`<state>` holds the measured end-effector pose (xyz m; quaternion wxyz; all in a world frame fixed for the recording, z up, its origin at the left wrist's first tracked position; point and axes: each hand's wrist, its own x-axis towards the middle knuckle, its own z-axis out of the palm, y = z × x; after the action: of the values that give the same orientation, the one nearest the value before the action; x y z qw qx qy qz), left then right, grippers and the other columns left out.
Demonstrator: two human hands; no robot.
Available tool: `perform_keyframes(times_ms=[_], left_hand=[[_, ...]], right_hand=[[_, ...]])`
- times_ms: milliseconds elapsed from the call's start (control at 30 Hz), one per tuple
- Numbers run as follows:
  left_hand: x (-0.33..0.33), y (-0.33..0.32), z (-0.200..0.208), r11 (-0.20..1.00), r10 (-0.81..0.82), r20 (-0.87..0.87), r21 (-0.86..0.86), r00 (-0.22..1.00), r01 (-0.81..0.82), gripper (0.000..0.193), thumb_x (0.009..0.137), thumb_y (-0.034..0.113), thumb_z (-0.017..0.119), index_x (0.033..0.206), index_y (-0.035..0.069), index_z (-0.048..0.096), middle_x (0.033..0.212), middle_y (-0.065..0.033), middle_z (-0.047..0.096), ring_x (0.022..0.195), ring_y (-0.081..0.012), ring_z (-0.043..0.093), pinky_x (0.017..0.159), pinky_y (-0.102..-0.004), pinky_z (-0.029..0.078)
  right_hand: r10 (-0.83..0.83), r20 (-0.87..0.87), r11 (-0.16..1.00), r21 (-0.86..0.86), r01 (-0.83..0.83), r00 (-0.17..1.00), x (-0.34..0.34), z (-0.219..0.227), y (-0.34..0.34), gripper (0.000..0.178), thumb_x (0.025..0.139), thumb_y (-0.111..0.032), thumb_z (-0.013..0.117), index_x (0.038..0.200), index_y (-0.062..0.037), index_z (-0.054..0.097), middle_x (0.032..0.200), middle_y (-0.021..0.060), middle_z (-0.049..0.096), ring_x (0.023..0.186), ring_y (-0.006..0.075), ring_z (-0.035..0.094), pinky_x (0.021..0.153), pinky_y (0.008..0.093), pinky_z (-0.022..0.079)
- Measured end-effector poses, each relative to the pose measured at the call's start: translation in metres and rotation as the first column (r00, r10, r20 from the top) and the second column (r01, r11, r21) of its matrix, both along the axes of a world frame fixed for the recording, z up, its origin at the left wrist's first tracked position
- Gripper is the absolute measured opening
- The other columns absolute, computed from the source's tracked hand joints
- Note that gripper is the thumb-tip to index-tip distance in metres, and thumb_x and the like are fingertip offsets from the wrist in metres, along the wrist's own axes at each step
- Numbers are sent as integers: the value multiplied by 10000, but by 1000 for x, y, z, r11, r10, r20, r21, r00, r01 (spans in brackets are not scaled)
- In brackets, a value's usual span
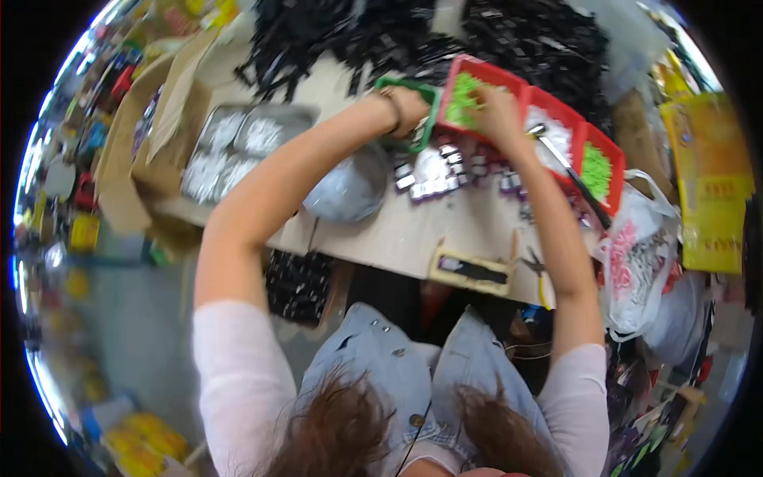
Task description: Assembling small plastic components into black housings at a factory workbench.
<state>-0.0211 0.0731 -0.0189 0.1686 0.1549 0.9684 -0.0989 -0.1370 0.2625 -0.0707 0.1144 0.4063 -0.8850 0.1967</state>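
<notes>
My left hand [409,108] reaches into a small green tray [433,97] at the far middle of the table; its fingers are mostly hidden. To its right, my right hand [499,114] dips into the first section of a red bin [520,79], its bent fingers drawn together among small bright green pieces [459,102]. Whether a piece is between them is too small to see. Just nearer than both hands lies a cluster of small dark parts with shiny faces [429,188]. A grey bowl [347,191] sits below my left forearm.
Black strips [532,40] heap along the table's far side. A divided metal tray [306,119] of white pieces and a cardboard box [119,179] stand left. A black-handled tool [584,189] lies across the red bin. Nearer are a cream fixture [445,274], pliers [543,288] and a plastic bag [636,278].
</notes>
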Motion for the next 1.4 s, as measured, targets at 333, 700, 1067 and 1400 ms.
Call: perform_keyframes(times_ms=[333, 700, 1067, 1400], left_hand=[[9, -15, -4, 913, 157, -238, 405, 959, -49, 140, 670, 19, 588, 771, 41, 683, 800, -215, 653, 791, -385, 642, 712, -450, 518], [-14, 17, 0, 983, 186, -43, 7, 982, -186, 214, 715, 80, 647, 899, -15, 700, 979, -239, 676, 935, -363, 666, 815, -432, 544], [-24, -42, -28, 966, 173, -456, 253, 873, -60, 141, 706, 74, 635, 841, 42, 658, 818, -187, 670, 800, -369, 652, 691, -435, 518], [158, 112, 2, -240, 178, 410, 900, 894, -365, 157, 855, 84, 692, 983, -7, 697, 841, -66, 705, 769, -115, 665, 713, -241, 533]], right_hand=[[-194, 151, 973, 153, 171, 969, -8, -4, -11, 192, 682, -126, 678, 845, -27, 694, 917, 230, 679, 862, 368, 670, 761, 462, 535], [-260, 107, 893, -352, 281, 960, -28, -2, 23, 154, 712, -106, 664, 840, -51, 730, 800, 182, 694, 759, 296, 694, 707, 381, 555], [199, 341, 494, -845, 206, 919, 26, 47, 70, 238, 808, -135, 733, 970, 38, 710, 878, 104, 721, 761, 140, 670, 697, 255, 519], [465, 713, 425, -700, 574, 525, 236, 24, 130, 170, 844, 23, 669, 1009, 63, 681, 953, 116, 696, 876, 170, 670, 821, 282, 549]])
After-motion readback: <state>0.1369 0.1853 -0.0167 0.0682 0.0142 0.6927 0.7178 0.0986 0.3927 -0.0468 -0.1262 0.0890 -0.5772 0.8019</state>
